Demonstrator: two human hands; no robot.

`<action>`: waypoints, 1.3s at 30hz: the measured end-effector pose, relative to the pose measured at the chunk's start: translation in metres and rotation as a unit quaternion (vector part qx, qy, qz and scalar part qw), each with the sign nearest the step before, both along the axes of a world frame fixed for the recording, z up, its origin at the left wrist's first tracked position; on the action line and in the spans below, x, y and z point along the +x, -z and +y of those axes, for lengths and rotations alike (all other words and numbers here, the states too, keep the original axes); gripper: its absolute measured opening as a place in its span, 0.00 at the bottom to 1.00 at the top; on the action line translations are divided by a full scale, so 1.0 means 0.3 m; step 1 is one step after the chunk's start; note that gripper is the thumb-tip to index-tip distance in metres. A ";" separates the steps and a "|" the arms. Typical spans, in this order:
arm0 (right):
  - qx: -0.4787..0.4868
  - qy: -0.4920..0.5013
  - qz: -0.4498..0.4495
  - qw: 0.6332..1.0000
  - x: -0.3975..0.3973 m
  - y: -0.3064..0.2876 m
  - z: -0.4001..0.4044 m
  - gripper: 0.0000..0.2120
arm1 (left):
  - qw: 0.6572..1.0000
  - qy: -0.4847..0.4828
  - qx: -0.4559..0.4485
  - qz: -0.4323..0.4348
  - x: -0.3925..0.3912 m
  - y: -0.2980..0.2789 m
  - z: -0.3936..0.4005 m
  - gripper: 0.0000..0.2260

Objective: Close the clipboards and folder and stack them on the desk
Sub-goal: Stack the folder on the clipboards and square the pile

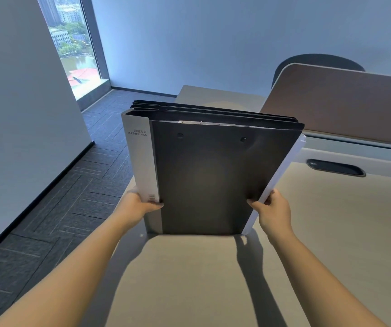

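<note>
A bundle of dark grey folders and clipboards (pixel 204 175) stands upright on its lower edge on the beige desk (pixel 189 279), tilted slightly away from me. The nearest one is a closed lever file with a light grey label strip (pixel 142 161) along its left side. White paper sheets (pixel 281 175) stick out along the right edge. My left hand (pixel 140 204) grips the bundle's lower left edge, thumb on the front cover. My right hand (pixel 272 208) grips the lower right edge over the sheets. Several more dark covers show behind the front file.
A tan divider panel (pixel 343 109) rises behind the desk on the right, with a dark chair back (pixel 317 62) beyond it. A dark oval cable slot (pixel 336 167) sits in the desk's far right. The desk's left edge drops to dark carpet (pixel 60 197); a white wall stands left.
</note>
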State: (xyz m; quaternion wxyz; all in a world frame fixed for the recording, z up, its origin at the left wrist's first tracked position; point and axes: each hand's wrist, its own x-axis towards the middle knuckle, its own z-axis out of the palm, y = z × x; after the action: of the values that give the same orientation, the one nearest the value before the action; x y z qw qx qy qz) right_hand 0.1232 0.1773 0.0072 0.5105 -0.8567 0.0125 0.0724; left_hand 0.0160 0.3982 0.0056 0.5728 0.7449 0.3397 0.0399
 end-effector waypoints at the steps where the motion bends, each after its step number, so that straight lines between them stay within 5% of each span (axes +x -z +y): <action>1: 0.005 0.002 0.000 1.000 0.000 -0.006 0.000 0.11 | 1.000 -0.007 -0.001 -0.007 -0.001 0.001 0.003 0.22; 4: 0.013 -0.001 -0.016 1.000 -0.005 -0.020 -0.006 0.01 | 1.000 0.001 0.026 -0.004 -0.001 -0.005 0.012 0.22; 15: 0.092 0.087 0.107 0.986 0.009 0.119 -0.072 0.05 | 0.992 0.083 -0.072 0.069 0.010 0.092 -0.005 0.24; 18: 0.095 0.111 0.176 0.973 0.028 0.212 -0.099 0.10 | 0.985 0.092 -0.108 0.094 0.031 0.138 -0.031 0.08; 21: 0.096 0.118 0.209 0.966 0.056 0.252 -0.116 0.07 | 0.984 0.087 -0.105 0.113 0.065 0.176 -0.057 0.10; 24: 0.083 0.121 0.212 0.966 0.109 0.263 -0.143 0.05 | 0.984 0.074 -0.106 0.127 0.137 0.213 -0.078 0.17; 29: 0.052 0.139 0.191 0.970 0.240 0.267 -0.199 0.10 | 0.983 0.061 -0.109 0.133 0.287 0.255 -0.135 0.08; 33: 0.036 0.128 0.179 0.975 0.352 0.266 -0.196 0.10 | 0.984 0.036 -0.106 0.137 0.395 0.283 -0.139 0.21; 39: 0.028 0.121 0.167 0.978 0.493 0.291 -0.164 0.11 | 0.988 -0.024 -0.075 0.130 0.527 0.313 -0.124 0.17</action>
State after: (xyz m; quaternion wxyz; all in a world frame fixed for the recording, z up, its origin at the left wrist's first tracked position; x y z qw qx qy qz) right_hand 0.2710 0.1281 -0.0801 0.5297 -0.8102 0.1993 0.1525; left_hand 0.1740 0.3611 -0.0883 0.5766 0.6904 0.4313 -0.0695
